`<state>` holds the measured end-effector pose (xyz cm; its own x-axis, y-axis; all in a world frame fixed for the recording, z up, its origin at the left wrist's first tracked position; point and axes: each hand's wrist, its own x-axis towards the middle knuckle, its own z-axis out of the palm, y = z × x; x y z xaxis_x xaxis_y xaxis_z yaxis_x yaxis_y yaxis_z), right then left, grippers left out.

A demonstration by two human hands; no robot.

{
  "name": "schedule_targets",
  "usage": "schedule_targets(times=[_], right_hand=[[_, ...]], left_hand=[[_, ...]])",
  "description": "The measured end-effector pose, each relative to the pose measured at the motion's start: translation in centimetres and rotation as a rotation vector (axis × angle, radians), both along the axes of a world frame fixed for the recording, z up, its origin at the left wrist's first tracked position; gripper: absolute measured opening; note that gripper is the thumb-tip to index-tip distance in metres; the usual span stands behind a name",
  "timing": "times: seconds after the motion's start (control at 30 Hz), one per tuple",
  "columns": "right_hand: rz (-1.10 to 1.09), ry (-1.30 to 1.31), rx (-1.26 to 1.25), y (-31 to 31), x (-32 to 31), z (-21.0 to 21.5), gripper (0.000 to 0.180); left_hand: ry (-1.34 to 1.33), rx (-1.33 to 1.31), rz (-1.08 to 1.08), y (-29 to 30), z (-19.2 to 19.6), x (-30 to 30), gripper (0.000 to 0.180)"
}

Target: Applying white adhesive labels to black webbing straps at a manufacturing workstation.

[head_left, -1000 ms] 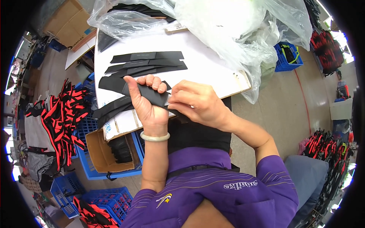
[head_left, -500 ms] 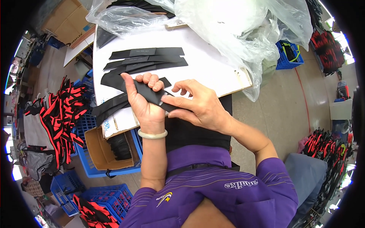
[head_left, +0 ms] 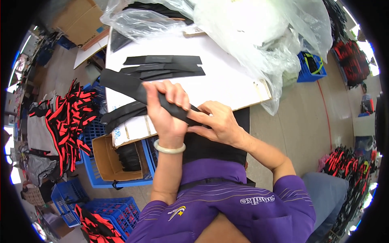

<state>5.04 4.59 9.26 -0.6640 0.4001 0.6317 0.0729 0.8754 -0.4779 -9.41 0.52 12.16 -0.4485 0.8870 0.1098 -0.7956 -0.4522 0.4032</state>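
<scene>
A flat black fabric strip [head_left: 121,84] runs slantwise across the near left part of the white table. My left hand [head_left: 167,115], palm up with a pale bangle [head_left: 169,147] at the wrist, has its fingers curled round the strip's middle. At the strip's lower right end, my right hand [head_left: 221,123] pinches it between thumb and fingers; the very end is hidden by those fingers. More black strips [head_left: 164,71] lie overlapping on the table beyond my hands. Other dark strips [head_left: 125,115] rest at the table's left edge, left of my wrist.
Clear plastic bags [head_left: 247,36] cover the far side of the white table [head_left: 227,89]. Below its left edge, a cardboard box [head_left: 105,158] holding black pieces sits in a blue crate [head_left: 97,180]. Red-and-black pieces [head_left: 73,117] are heaped at the left.
Both hands have shifted slightly right and toward me. The strip's free end now sticks up farther to the upper left, and my right fingers have closed in on its lower end.
</scene>
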Motion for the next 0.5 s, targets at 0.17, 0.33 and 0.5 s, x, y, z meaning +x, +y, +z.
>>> schedule_targets(times=[0.17, 0.33, 0.5], right_hand=[[0.057, 0.201, 0.037, -0.1, 0.7, -2.8, 0.037], [0.192, 0.324, -0.016, -0.3, 0.6, -2.6, 0.039], [0.129, 0.435, -0.611, -1.2, 2.1, -2.2, 0.039]], left_hand=[[0.253, 0.202, 0.024, -0.7, 0.4, 2.4, 0.031], [0.291, 0.288, 0.013, -1.1, 0.4, 2.8, 0.035], [0.379, 0.044, 0.132, -0.8, -0.6, 2.5, 0.049]])
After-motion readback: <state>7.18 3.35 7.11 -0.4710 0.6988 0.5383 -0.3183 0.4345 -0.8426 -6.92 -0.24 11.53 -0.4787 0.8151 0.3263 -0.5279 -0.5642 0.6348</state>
